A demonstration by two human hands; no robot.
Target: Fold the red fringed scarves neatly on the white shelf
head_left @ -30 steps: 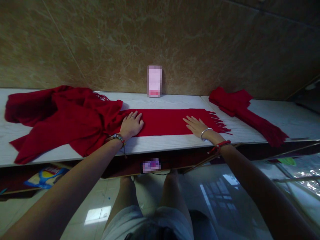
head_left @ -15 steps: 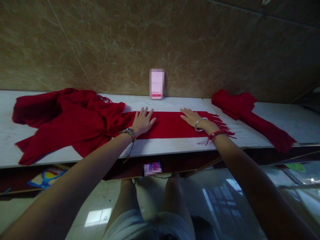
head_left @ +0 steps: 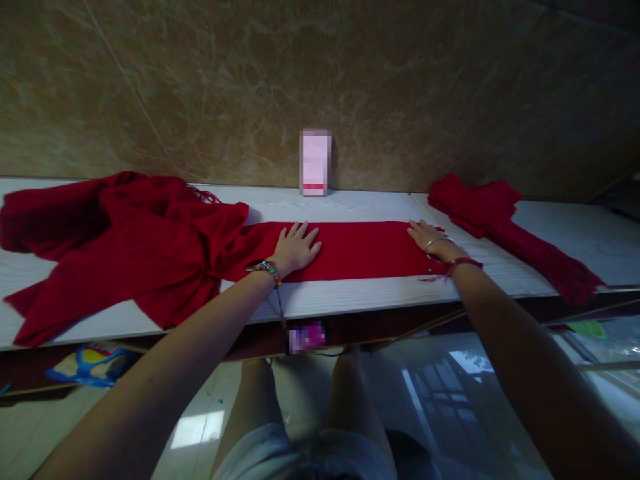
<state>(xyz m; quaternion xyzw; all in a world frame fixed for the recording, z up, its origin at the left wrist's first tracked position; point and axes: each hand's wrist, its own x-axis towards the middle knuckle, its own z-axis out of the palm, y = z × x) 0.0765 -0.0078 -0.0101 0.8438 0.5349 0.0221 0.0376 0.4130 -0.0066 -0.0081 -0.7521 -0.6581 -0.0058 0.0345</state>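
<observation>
A long red scarf [head_left: 365,250] lies stretched flat along a white counter [head_left: 350,293]. Its left part is bunched into a big crumpled heap [head_left: 125,247]. My left hand [head_left: 296,245] rests palm down on the flat strip, fingers spread, with a beaded bracelet on the wrist. My right hand [head_left: 429,238] lies flat and open on the scarf's right end, covering the fringe there; a silver bangle and a red string sit on that wrist.
A second red fringed scarf [head_left: 505,223] lies folded at the counter's right. A small pink box [head_left: 315,162] stands against the brown marble wall. Below the counter are a glossy tiled floor, my legs, and a colourful package [head_left: 90,363] on a low shelf.
My right hand has slid rightwards along the scarf to its fringed end. My left hand has crept a little to the right. The strip lies smoother.
</observation>
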